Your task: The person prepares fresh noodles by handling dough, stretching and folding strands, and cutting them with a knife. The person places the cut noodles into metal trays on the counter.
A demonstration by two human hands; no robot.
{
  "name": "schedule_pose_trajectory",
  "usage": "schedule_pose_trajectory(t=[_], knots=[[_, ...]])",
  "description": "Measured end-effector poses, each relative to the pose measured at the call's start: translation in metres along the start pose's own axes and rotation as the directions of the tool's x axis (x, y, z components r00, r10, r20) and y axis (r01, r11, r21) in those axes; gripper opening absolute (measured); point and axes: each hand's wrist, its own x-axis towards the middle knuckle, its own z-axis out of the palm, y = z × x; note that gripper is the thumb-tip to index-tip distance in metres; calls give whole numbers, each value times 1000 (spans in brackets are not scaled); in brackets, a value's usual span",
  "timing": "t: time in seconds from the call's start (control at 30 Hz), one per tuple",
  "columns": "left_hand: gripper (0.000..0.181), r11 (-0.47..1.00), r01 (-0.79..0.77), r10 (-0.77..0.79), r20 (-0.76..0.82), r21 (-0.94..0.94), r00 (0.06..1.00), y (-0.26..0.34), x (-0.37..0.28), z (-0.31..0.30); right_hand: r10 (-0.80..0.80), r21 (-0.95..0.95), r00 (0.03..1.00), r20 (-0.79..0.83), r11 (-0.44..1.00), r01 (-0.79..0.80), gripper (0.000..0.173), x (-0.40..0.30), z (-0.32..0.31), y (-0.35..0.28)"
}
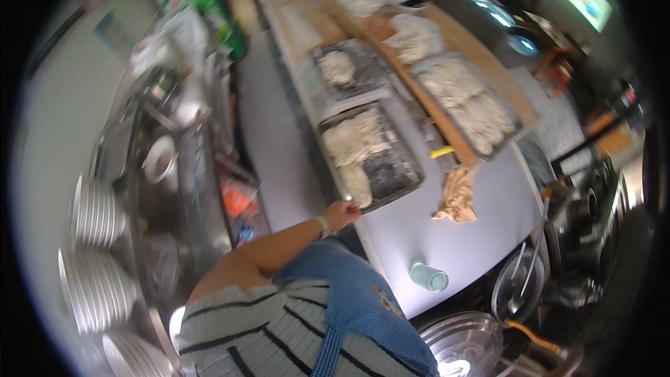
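My left hand (341,214), with a pale band at the wrist, is at the near corner of a dark metal tray (392,170). Its fingers are curled, and blur hides whether they grip the tray's rim. Pale, floury dough pieces (353,139) lie along the far and left parts of this tray. One longer dough piece (356,186) reaches the corner beside my hand. Behind it, a second dark tray (366,73) bears a round dough mass (336,68). My right hand is out of view.
A wooden board (513,99) holds a tray of dough (466,102). Crumpled brown paper (458,193), a yellow-handled tool (442,152) and a greenish cup (429,277) are on the white table (398,235). Stacked white plates (97,288) and a metal sink (204,188) stand left.
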Motion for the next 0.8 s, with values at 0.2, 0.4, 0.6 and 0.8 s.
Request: schedule_pose_trajectory(t=[0.2,0.4,0.6,0.8], knots=[[28,997,69,-69,0,45,998,11,-14,-21,39,120,999,6,992,-39,41,-68,-23,-126],[30,996,89,-87,-53,28,995,-16,-2,-73,61,238,997,42,969,-69,38,-89,-32,-209],[43,970,193,-174,-130,146,976,-54,41,-172,-27,471,999,31,882,9,35,-40,-83,-294],[44,946,286,-183,-475,154,860,-143,51,-325,-362,637,930,-62,703,316,34,-86,-75,-572]])
